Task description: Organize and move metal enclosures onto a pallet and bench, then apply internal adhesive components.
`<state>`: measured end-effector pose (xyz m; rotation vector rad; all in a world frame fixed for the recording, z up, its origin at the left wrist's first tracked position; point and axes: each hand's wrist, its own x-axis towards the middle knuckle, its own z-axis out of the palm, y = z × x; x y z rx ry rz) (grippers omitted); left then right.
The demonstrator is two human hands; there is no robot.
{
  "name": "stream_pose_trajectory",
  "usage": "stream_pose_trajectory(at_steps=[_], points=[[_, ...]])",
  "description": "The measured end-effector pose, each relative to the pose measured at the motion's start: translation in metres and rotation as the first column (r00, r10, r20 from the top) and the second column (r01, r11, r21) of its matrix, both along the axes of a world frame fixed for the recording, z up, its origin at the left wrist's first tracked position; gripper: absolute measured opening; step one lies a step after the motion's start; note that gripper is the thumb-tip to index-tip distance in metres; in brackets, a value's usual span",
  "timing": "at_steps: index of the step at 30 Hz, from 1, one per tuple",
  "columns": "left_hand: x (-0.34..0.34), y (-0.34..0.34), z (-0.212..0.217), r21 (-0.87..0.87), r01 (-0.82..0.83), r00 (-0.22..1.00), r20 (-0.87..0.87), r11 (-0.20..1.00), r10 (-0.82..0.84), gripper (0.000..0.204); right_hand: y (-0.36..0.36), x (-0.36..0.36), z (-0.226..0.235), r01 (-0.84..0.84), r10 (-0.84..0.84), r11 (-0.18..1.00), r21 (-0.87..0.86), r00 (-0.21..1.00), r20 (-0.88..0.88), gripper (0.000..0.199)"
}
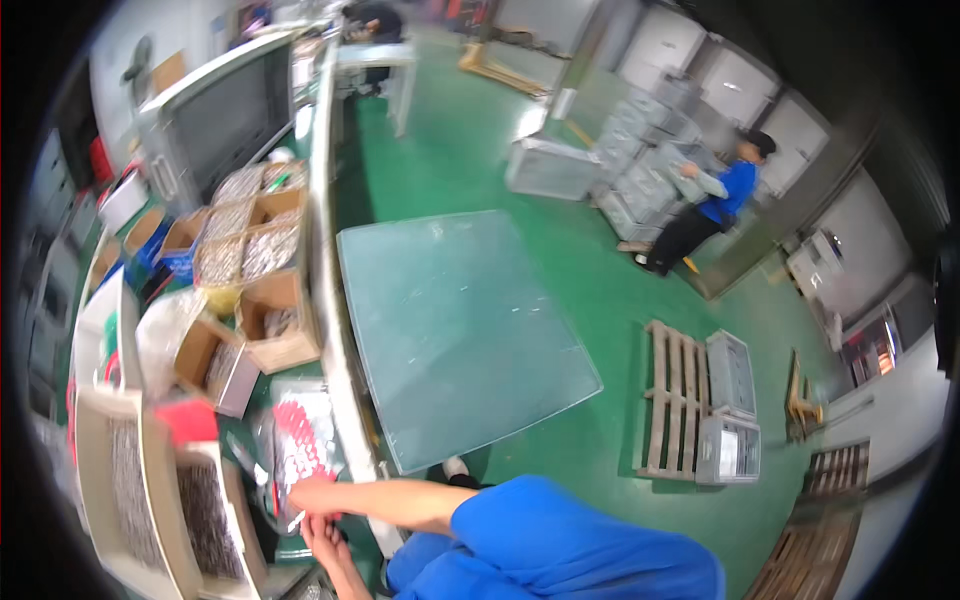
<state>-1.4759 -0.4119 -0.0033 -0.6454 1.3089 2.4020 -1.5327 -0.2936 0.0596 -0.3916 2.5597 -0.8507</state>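
A clear plastic bag [303, 425] with red and white patches lies on the workbench at the lower left. My right hand [314, 495] reaches across from the right and is closed at the near end of this bag. Just nearer to me, my left hand [328, 545] comes up from the lower edge with bent, closed fingers, almost touching the right. What either hand pinches is too small and blurred to make out. Beside the bag, to the left, is a slim white-and-dark object [247, 458] whose kind I cannot tell.
Long bins [130, 480] of small metal parts stand left of my hands. Beyond them are several cardboard boxes [275, 345] of parts. A large grey-green panel [465, 330] adjoins the bench's right edge. Across the green floor, a person [725, 195] handles stacked grey crates [640, 165]; a wooden pallet [675, 400] lies nearer.
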Motion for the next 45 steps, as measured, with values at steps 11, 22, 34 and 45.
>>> stream_pose_trajectory(at_steps=[11,22,34,45], points=[[0.005,0.003,0.006,0.077,-0.012,0.998,0.070,0.997,0.007,0.023,0.007,0.021,-0.025,-0.006,-0.007,0.999,-0.039,0.943,-0.333,0.009],[0.006,0.008,0.003,0.110,-0.083,0.990,0.127,0.990,0.069,0.020,0.017,0.025,-0.033,-0.116,0.012,0.976,-0.186,0.875,-0.483,0.008],[0.004,0.005,0.003,0.136,-0.067,0.990,0.131,0.988,0.049,0.027,0.021,0.032,-0.036,-0.097,-0.053,0.951,-0.293,0.883,-0.466,0.009],[0.005,0.004,0.002,0.111,-0.023,0.994,0.109,0.994,0.011,0.030,0.027,0.041,-0.040,-0.064,-0.093,0.918,-0.391,0.925,-0.369,0.010]])
